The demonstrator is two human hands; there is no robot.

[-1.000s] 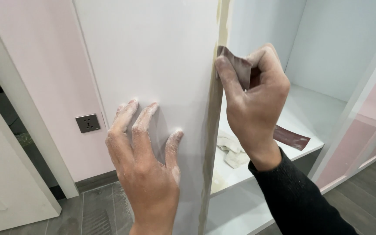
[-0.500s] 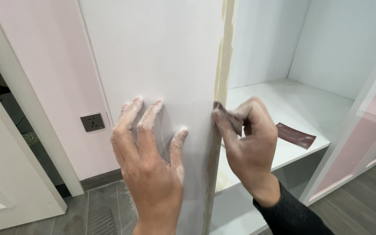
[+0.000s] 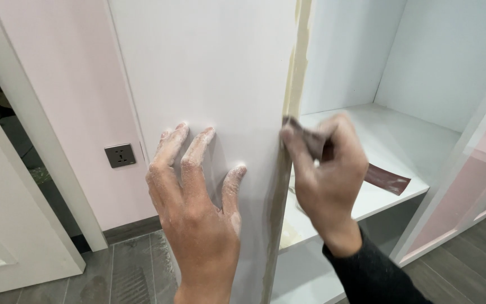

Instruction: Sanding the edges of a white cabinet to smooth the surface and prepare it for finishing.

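Sandpaper [image 3: 305, 138]: small dark reddish-brown piece, folded, mostly hidden under the fingers, only its top edge and corner showing. It sits pressed against the front edge [image 3: 291, 107] of the white cabinet panel [image 3: 215, 73], about mid-height in view. That edge is bare tan, rough and patchy, running near vertical and leaning slightly. The sandpaper's visible strip lies roughly crosswise to the edge, its corner pointing left at it; true long axis can't be told.

Right hand [image 3: 327, 174], dark sleeve: fingers curled tight around the sandpaper, thumb and forefinger pinching it against the edge.

Left hand [image 3: 195, 202]: flat on the panel face, fingers spread apart and pointing up, dusted white, gripping nothing.

Second strip of sandpaper [image 3: 386, 179] lies flat on the white shelf [image 3: 406, 141], just right of the right hand. Grey wall socket [image 3: 120, 155] on the pink wall [image 3: 57, 84], left of the panel. White door [image 3: 7, 225] far left.
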